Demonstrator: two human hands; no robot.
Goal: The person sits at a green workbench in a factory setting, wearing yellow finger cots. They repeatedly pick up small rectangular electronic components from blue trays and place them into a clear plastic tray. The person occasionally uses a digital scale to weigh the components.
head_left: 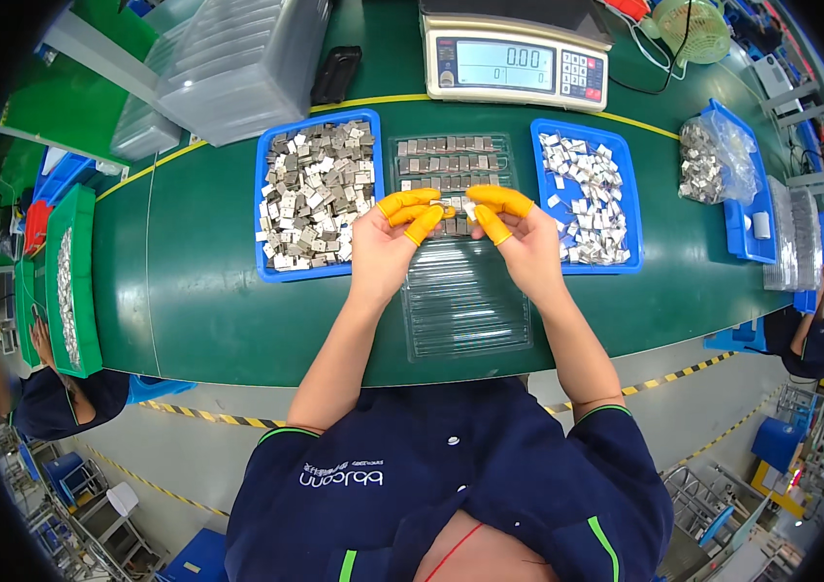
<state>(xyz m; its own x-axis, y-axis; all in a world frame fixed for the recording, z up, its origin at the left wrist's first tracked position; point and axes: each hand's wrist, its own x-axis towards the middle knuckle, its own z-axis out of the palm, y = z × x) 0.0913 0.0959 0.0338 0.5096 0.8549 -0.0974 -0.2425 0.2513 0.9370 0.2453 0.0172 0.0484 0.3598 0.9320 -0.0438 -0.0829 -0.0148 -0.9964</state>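
Both my hands meet over a clear plastic tray [467, 320], thumbs and forefingers in yellow finger cots. My left hand [388, 238] pinches a small boxy metal part [439, 206] at the tray's middle. Just across from it, my right hand [527, 241] is closed on a small silvery-white part [471, 210]. The fingertips partly hide both pieces. Rows of boxy metal parts [448, 165] fill the tray's far half, while its near half shows bare ridged slots. Left of the tray, a blue bin [263, 194] holds a heap of metal parts; on the right, another blue bin [633, 194] holds silvery-white ones.
A digital scale [519, 63] stands behind the tray. Stacked clear trays [237, 78] and a black object [337, 75] are at the back left. Farther right lie a bagged blue bin [734, 145] and a green fan [692, 29]. Other people work at both sides, one by a green bin [87, 291].
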